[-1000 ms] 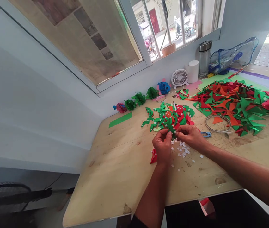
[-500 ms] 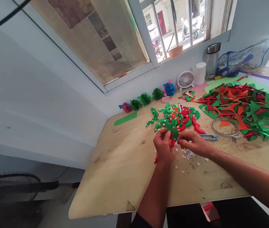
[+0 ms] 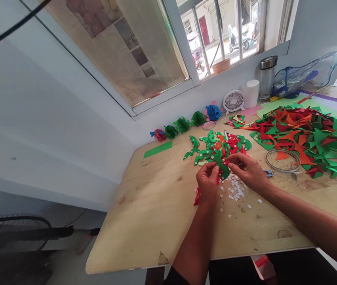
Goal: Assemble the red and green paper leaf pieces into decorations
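Note:
My left hand (image 3: 208, 180) pinches a curved green paper cutout (image 3: 224, 171) just above the table. Thumb and fingertips of my right hand (image 3: 247, 170) are closed together by the cutout's right edge; anything between them is too small to make out. Behind the cutout lies a pile of green, red and orange paper cutouts (image 3: 211, 147), many bearing small white squares. Below my right hand are scattered white paper bits (image 3: 236, 190). A red paper piece (image 3: 197, 196) shows beside my left wrist. My right hand partly covers a blue-handled tool (image 3: 268, 173).
A large heap of red, orange and green paper scraps (image 3: 301, 134) fills the right side, with a tape roll (image 3: 284, 169) before it. Along the wall stand paper ornaments (image 3: 183, 124), a small fan (image 3: 233, 101) and a glass bottle (image 3: 267, 81). A green strip (image 3: 158, 149) lies left.
My right hand has risen and come to the upper right edge of the green cutout, covering more of the blue-handled tool. The cutout has turned and shows more of itself. The view has shifted slightly.

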`<state>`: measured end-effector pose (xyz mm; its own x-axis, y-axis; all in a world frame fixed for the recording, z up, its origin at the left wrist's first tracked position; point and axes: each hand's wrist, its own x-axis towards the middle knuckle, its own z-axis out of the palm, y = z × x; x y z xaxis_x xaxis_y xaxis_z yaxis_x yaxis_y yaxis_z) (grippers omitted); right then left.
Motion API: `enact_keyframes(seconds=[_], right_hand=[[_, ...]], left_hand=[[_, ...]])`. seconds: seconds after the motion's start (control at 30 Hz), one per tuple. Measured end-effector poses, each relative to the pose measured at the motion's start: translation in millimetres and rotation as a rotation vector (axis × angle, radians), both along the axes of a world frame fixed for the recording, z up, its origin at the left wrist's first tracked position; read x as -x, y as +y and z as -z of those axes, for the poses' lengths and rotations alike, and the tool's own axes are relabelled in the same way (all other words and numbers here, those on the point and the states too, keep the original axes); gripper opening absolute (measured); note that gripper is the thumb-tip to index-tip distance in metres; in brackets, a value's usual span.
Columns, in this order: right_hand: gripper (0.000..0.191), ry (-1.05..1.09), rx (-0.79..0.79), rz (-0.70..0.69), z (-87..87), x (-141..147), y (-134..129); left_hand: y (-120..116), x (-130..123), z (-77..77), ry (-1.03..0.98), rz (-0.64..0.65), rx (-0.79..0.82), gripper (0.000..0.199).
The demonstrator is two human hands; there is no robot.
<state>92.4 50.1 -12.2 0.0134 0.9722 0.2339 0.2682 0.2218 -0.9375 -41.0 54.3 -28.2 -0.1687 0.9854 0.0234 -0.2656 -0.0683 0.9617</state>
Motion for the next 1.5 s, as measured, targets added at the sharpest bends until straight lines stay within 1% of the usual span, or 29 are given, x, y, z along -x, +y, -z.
enact_keyframes(seconds=[0.07, 0.17, 0.23, 0.33, 0.5, 0.67, 0.77, 0.87, 0.97, 1.07, 1.17, 1.27, 1.37, 1.5], right_hand=[[0.018, 0.026, 0.013, 0.013, -1.4, -1, 1], [0.020, 0.034, 0.041, -0.043, -2.1, -2, 2], [0.020, 0.030, 0.058, -0.070, -2.0, -3, 2], [0.020, 0.031, 0.064, -0.081, -2.1, -3, 1], [0.020, 0.002, 0.082, -0.112, -3.0, -2, 0], [0.021, -0.050, 0.077, -0.145, 1.2, -1, 1], [0.019, -0.059, 0.060, -0.129, 2.9, 0, 1], [0.014, -0.069, -0.036, -0.028, 1.3, 0, -1], [0.010, -0.164, -0.223, 0.074, -1.2, -1, -4], [0.011, -0.298, -0.425, 0.069, -0.4, -1, -5], [0.015, -0.415, -0.553, 0.054, 2.9, -1, -4], [0.017, -0.474, -0.587, 0.058, 5.7, -1, -3], [0.019, -0.497, -0.576, 0.066, 6.6, -2, -3], [0.022, -0.500, -0.543, 0.066, 6.2, -3, -4]], left_hand=[[-2, -2, 0.2, 0.008, 0.059, 0.001, 0.023], [-5, -5, -3.0, 0.044, 0.138, 0.004, 0.020], [-7, -6, -6.3, 0.066, 0.162, 0.010, 0.018], [-8, -7, -10.4, 0.057, 0.145, 0.024, 0.018], [-8, -6, -13.0, 0.023, 0.090, 0.043, 0.025], [-9, -7, -15.4, 0.046, 0.038, 0.062, 0.022], [-9, -7, -16.2, 0.036, 0.014, 0.081, 0.022], [-9, -8, -15.4, 0.031, -0.009, 0.092, 0.022], [-8, -7, -13.8, 0.099, -0.031, 0.074, 0.019], [-9, -7, -12.3, 0.170, -0.011, 0.040, 0.016], [-10, -8, -11.1, 0.214, 0.018, 0.000, 0.016], [-12, -7, -11.0, 0.258, 0.029, -0.026, 0.016], [-13, -7, -12.9, 0.322, 0.033, -0.052, 0.015], [-15, -7, -15.2, 0.471, 0.012, -0.125, 0.013]])
